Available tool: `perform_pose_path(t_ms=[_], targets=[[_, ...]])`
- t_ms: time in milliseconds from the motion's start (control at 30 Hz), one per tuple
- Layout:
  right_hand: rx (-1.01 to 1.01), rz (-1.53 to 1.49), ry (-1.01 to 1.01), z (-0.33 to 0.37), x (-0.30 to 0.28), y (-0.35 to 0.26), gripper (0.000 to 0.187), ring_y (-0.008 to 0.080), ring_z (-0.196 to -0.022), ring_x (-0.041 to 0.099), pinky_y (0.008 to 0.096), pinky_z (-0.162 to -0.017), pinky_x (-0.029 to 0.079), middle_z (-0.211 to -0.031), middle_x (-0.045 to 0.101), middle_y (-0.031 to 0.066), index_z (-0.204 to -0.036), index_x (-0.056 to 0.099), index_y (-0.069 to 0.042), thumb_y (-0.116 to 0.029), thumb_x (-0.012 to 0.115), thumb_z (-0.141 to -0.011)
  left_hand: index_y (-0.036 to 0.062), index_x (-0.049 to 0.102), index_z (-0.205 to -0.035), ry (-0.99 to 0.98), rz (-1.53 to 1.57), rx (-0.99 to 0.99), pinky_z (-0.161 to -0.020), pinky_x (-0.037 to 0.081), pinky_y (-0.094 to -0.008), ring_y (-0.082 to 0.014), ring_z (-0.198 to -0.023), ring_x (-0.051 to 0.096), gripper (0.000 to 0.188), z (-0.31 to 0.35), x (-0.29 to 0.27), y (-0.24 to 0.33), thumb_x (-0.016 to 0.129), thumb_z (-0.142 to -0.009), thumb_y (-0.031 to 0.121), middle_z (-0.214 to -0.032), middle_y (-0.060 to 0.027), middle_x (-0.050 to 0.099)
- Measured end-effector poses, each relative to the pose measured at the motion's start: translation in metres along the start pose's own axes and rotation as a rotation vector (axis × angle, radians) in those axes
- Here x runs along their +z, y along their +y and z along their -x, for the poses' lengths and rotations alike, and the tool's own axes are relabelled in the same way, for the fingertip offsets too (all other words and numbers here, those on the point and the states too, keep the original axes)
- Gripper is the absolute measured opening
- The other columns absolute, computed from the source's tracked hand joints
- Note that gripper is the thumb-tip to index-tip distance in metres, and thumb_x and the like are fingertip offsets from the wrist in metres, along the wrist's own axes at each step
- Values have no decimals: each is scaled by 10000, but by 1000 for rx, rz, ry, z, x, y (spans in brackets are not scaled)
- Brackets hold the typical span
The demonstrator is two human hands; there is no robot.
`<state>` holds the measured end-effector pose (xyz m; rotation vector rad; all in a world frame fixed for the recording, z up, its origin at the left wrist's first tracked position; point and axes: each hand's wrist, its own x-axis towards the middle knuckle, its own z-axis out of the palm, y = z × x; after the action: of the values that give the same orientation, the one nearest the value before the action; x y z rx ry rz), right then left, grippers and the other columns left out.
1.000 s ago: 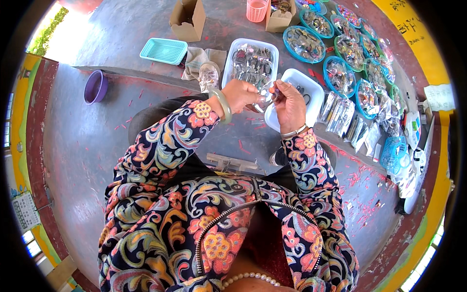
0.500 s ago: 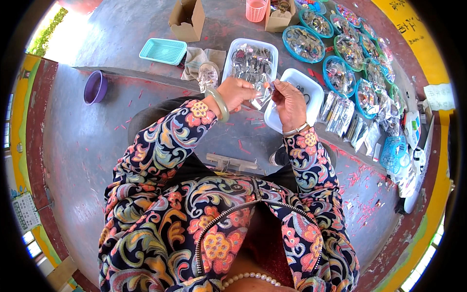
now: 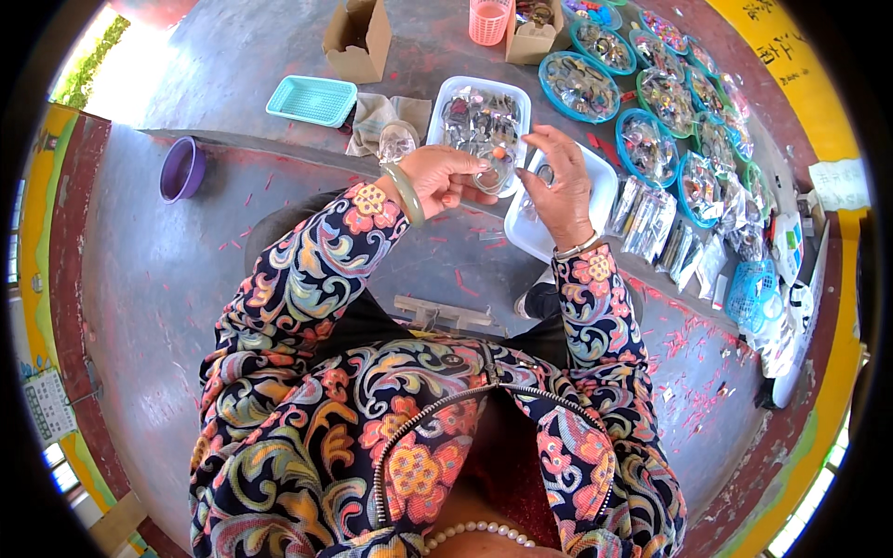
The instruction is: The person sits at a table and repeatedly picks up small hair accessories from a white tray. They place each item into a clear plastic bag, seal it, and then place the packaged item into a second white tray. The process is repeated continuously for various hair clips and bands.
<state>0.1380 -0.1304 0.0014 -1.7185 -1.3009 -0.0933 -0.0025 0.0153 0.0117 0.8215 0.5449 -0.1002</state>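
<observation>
My left hand (image 3: 437, 179) pinches a small clear plastic bag (image 3: 502, 172) by its near side. A ring-like item and an orange spot show in the bag, too small to make out. My right hand (image 3: 564, 191) is just right of the bag, its thumb and fingers apart and nothing visible between them. Behind the bag stands a white tray (image 3: 526, 102) with several small packed items. Under my right hand, a second white tray (image 3: 595, 172) has dark ring-shaped pieces in it, partly hidden by the hand.
Left of the trays lie a cloth (image 3: 367, 126), a clear bag (image 3: 398, 139) and a turquoise basket (image 3: 312, 100). A purple bucket (image 3: 181, 169) stands farther left. Several blue-rimmed baskets (image 3: 580, 84) of packed goods and silvery packets (image 3: 642, 214) fill the right. A cardboard box (image 3: 358, 42) stands at the back.
My right hand has let go of the small bag and its fingers have spread. My left hand keeps the bag, which has turned so its flat side shows.
</observation>
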Motion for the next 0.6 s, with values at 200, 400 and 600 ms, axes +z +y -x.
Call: perform_pose_path(t_ms=[200, 400, 600], targets=[[375, -251, -110, 9, 8, 9, 189, 164, -788, 576, 269, -714, 430, -833, 623, 22, -909, 621, -68, -78, 644, -722, 16, 572, -909, 45, 5, -23, -399, 314, -173, -208, -758, 622, 335, 10, 12, 11, 533, -846, 342, -816, -131, 621], [939, -1060, -155, 19, 17, 22, 113, 88, -701, 564, 220, -640, 397, -745, 624, 16, -852, 618, -60, -147, 633, -781, 45, 595, -867, 333, -253, 250, -457, 336, -184, -100, -691, 563, 361, 0, 0, 2, 574, -808, 401, -779, -61, 617], [991, -1177, -266, 20, 21, 15, 100, 92, -704, 568, 196, -609, 398, -753, 619, 15, -834, 614, -63, -151, 627, -788, 64, 618, -856, 350, -454, 237, -550, 343, -195, -61, -738, 518, 278, -9, 4, -6, 611, -794, 335, -776, 4, 613]])
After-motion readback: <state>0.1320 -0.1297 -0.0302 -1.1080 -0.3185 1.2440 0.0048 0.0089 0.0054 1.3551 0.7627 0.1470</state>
